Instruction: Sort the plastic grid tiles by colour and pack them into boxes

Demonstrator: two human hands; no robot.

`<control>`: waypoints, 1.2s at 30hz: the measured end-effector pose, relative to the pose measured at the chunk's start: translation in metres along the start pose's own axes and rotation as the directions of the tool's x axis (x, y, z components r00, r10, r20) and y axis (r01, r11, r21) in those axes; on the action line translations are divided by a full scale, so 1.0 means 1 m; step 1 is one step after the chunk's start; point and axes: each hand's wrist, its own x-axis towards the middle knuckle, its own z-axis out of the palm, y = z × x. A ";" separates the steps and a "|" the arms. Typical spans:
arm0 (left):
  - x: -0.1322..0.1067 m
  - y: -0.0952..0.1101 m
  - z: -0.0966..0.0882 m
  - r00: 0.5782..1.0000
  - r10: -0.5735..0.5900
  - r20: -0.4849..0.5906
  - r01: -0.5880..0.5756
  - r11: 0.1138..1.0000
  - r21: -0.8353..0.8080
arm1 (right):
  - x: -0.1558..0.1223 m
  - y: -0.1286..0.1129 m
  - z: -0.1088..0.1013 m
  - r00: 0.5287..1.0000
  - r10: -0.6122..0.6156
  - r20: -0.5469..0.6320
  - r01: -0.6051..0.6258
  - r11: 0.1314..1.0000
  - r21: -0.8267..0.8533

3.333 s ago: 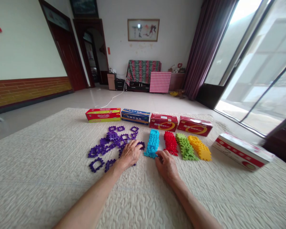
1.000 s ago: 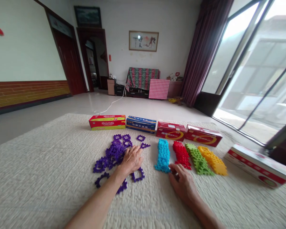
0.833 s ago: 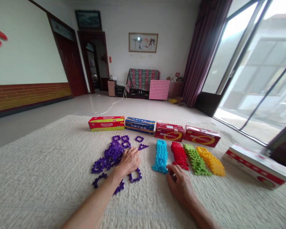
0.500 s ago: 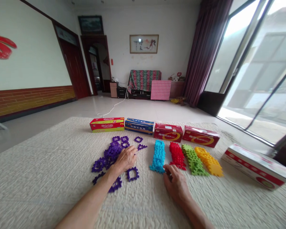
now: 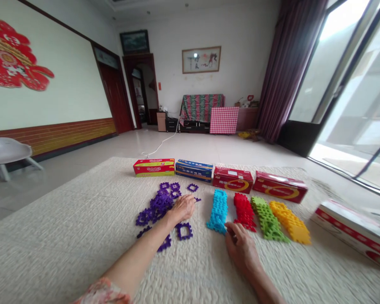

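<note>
My left hand reaches over the right side of a pile of purple plastic building pieces. Its fingers are bent and pressed together on a small purple triangular piece, whose end shows past the fingertips; the rest is hidden. A square purple frame piece lies just below that hand, and another purple piece lies above it. My right hand rests on the mat, loosely curled with fingers apart. Its fingertips are at the near end of an overlapping row of blue pieces, and it holds nothing visible.
Rows of red pieces, green pieces and yellow pieces lie to the right. Behind stand a red-yellow box, a blue box and two red boxes. A white-red box sits far right on the cream mat.
The view has turned left, so things appear shifted right. My left hand has moved onto the triangular piece, covering most of it. My right hand stays beside the blue row.
</note>
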 end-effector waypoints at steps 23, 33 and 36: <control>0.034 -0.118 -0.012 0.860 -0.497 0.113 0.504 0.863 -0.037 | 0.058 -0.038 0.010 0.986 -0.165 -0.005 0.165 0.986 0.029; 0.018 -0.118 -0.017 0.908 -0.367 0.204 0.388 0.919 -0.075 | 0.177 -0.055 0.126 0.914 0.055 0.401 0.048 0.969 -0.243; 0.012 -0.118 -0.019 0.922 -0.325 0.211 0.352 0.931 -0.101 | 0.181 -0.049 0.139 0.896 0.131 0.424 0.001 0.955 -0.298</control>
